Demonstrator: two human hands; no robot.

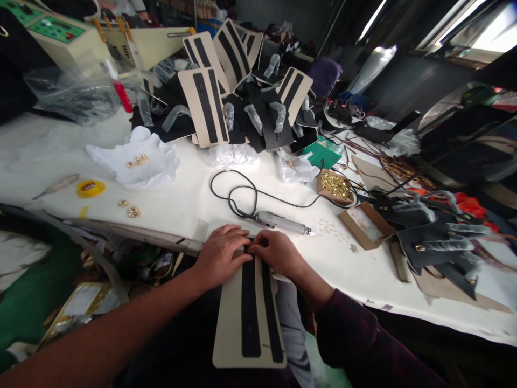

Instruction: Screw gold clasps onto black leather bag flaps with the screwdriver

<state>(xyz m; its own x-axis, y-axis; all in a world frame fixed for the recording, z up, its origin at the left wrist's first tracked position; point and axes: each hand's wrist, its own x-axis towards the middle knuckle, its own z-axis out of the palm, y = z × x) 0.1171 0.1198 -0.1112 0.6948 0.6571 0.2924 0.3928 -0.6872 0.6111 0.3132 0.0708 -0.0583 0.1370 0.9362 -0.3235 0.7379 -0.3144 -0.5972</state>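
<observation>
A stiff beige panel [230, 328] with rounded corners stands at the lower centre of the frame, slanting from the person's lap up to the table edge. Two long, matte black strips run down its smooth face (a loose dark thread lies near the bottom right corner). The left hand [222, 254] grips the panel's upper end, knuckles bent and thumb laid inward. The right hand [278, 256] is closed there too, thumb and forefinger pinched against the panel beside the left thumb; whether a smaller piece sits between those fingertips I cannot tell.

Just beyond, at the centre, a grey cylindrical electric screwdriver [283, 222] lies on the white tabletop [186, 205], its thin black cord [278, 195] looped behind it. To the right, a small cardboard box [321, 186] is heaped with shiny gold-coloured metal bits; an open brown carton [367, 229] sits nearer.

At upper centre, similar beige panels [204, 108] lean over a pile of black pieces with crinkled clear plastic wrapping. At the left are rumpled white paper [135, 159] holding gold-toned fittings, a yellow tape roll [91, 188] and a slender pointed tool [58, 185].
</observation>
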